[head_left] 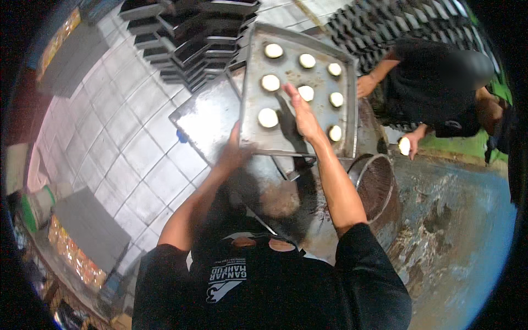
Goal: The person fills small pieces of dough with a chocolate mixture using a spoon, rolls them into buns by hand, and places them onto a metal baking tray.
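Hands [302,114] are at a stained metal tray [290,70] bearing dough rounds [270,83].

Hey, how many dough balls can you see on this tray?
8 dough balls: far row, left, middle and right; middle row, left, middle and right; near row, left and right. The right hand may hide another.

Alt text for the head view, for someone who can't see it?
A person's open right hand is above a metal tray of pale rounds; the left hand is at the tray's near-left corner. At right, a co-worker in black holds a similar piece.
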Action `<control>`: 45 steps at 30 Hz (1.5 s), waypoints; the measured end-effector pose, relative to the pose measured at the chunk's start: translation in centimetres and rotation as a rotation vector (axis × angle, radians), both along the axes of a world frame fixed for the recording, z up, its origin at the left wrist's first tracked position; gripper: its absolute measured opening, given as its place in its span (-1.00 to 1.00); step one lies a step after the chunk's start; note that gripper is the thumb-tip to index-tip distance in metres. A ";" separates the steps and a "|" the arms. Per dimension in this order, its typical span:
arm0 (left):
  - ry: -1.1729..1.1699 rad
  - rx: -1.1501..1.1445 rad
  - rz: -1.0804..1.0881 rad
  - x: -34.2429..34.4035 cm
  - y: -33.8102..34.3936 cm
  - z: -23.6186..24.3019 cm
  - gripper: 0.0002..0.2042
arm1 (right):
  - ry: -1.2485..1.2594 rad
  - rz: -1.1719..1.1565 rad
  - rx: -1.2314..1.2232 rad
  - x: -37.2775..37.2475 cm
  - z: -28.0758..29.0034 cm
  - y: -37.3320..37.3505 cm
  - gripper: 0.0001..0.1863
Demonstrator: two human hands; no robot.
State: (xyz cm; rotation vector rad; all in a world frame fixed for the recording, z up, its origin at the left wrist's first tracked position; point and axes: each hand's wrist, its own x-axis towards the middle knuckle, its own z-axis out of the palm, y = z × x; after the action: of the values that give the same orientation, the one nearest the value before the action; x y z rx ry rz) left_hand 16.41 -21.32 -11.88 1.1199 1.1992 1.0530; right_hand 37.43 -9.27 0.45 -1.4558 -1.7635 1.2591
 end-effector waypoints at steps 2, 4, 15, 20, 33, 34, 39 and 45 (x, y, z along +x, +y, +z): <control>-0.098 -0.034 0.016 -0.4 0.1 -0.6 -0.28 | -0.047 -0.255 0.101 2.9 3.1 -3.1 -0.39; -0.214 -0.250 0.137 0.2 0.3 0.4 -0.41 | -0.183 -0.397 0.095 6.1 5.6 -7.5 -0.48; -0.507 -0.253 0.211 -9.0 -17.5 9.8 -0.55 | 0.734 -0.914 -0.147 17.1 0.8 -29.3 0.08; -0.407 -0.245 0.281 -11.2 -27.0 21.2 -0.58 | 0.848 -0.600 -0.284 18.2 -0.2 -33.8 -0.08; -0.722 0.310 0.334 -19.3 -17.6 41.2 -0.74 | 1.327 0.005 0.020 5.3 27.8 -15.8 -0.14; -0.717 0.361 0.315 -20.1 -14.8 42.6 -0.71 | 1.337 -0.031 0.114 3.5 29.5 -13.9 -0.16; -0.726 0.454 0.348 -21.1 -0.6 48.1 -0.78 | 1.059 -0.050 0.259 -2.9 28.5 -9.3 -0.41; -0.776 0.584 0.460 -22.2 20.2 49.0 -0.74 | 0.801 0.077 -0.056 -6.6 17.5 -9.3 -0.45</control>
State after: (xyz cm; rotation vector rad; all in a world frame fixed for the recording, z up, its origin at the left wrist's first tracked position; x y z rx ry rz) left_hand -5.75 -1.09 37.11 0.7144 0.5207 2.0467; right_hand 30.85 -18.56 17.92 -0.7282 -1.2398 1.6358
